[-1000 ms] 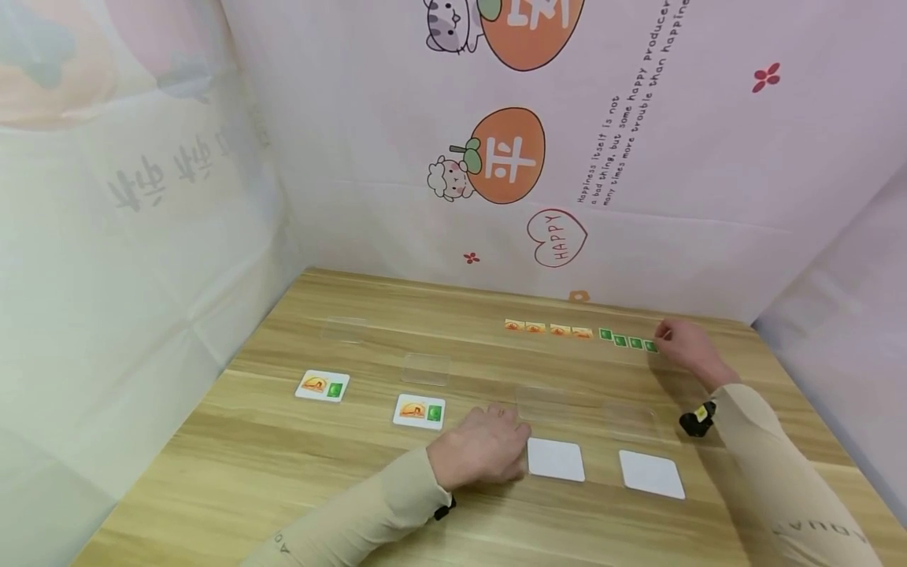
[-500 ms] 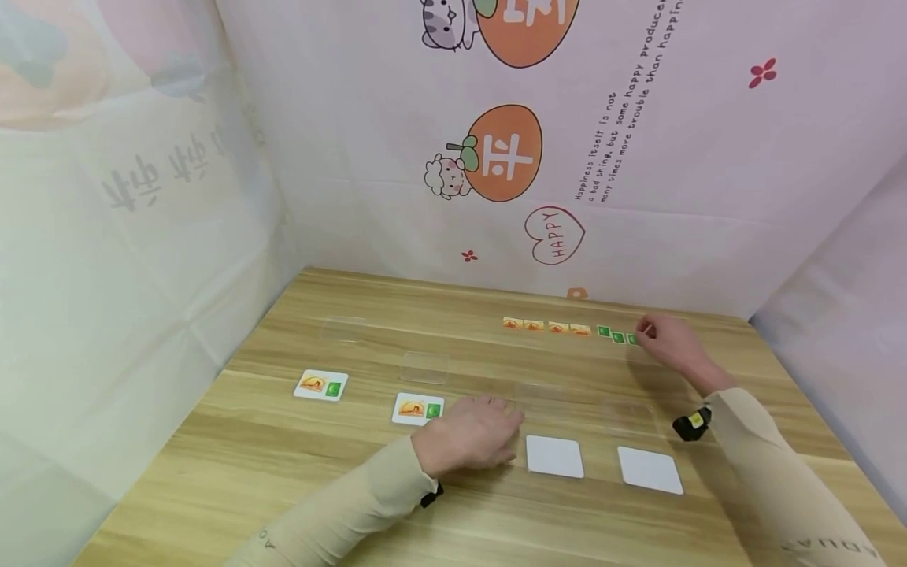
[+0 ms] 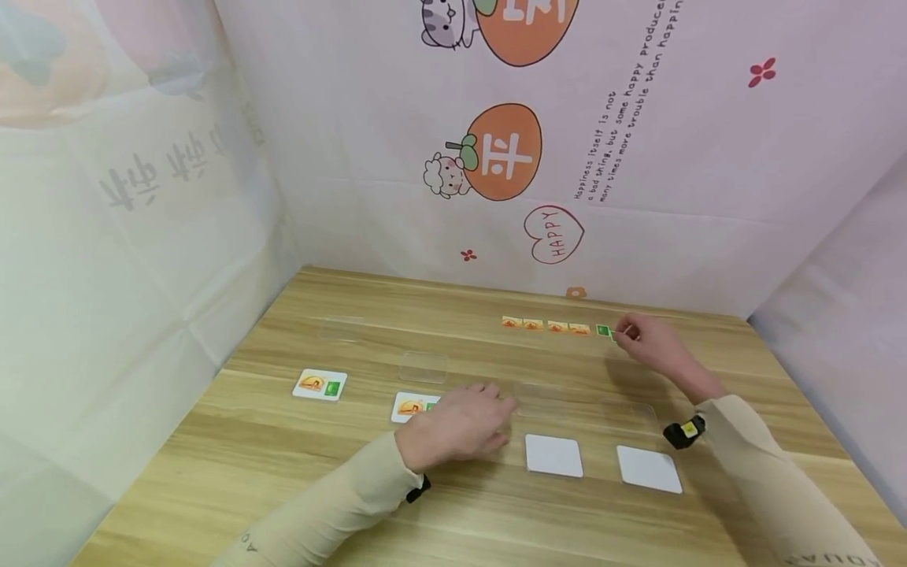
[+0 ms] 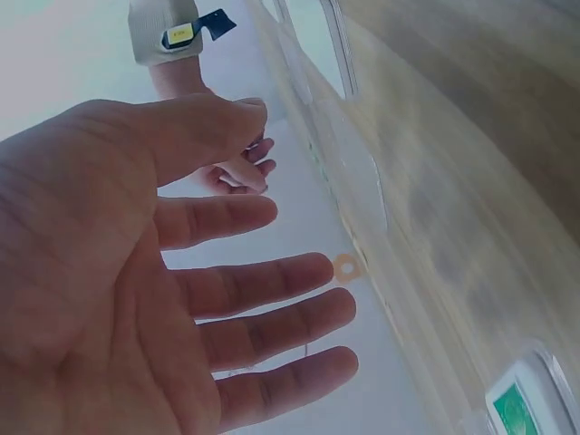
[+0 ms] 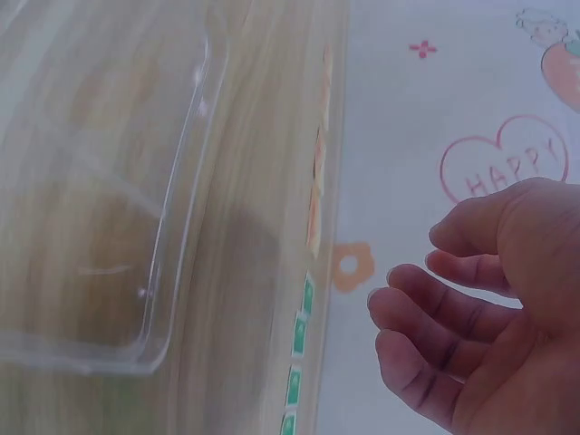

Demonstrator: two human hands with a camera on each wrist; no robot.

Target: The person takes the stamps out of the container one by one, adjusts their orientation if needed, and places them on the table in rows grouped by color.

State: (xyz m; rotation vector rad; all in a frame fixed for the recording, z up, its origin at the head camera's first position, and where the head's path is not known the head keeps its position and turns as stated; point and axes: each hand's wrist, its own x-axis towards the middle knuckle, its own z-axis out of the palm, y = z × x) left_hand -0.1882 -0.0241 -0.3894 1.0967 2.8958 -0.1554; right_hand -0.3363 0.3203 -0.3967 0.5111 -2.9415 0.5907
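My left hand (image 3: 457,424) hovers over the wooden table, overlapping the right part of a white card (image 3: 409,406) with an orange and a green picture. The left wrist view shows its fingers extended and nothing held. At the back right, my right hand (image 3: 655,346) is above a row of small green stickers (image 3: 603,330), hiding most of them in the head view. In the right wrist view several green stickers (image 5: 299,333) lie on the table apart from the loosely bent, bare fingers. Several orange stickers (image 3: 556,327) continue the row leftward.
Two blank white cards lie front right, one in the middle (image 3: 553,455) and one farther right (image 3: 649,468). Another picture card (image 3: 320,384) is at left. Several clear plastic covers (image 3: 424,368) lie behind the cards. A printed cloth wall (image 3: 368,157) borders the table.
My right hand has moved left along the green stickers, covering more of them. My left hand has drifted left, away from the middle blank card and over the picture card's edge.
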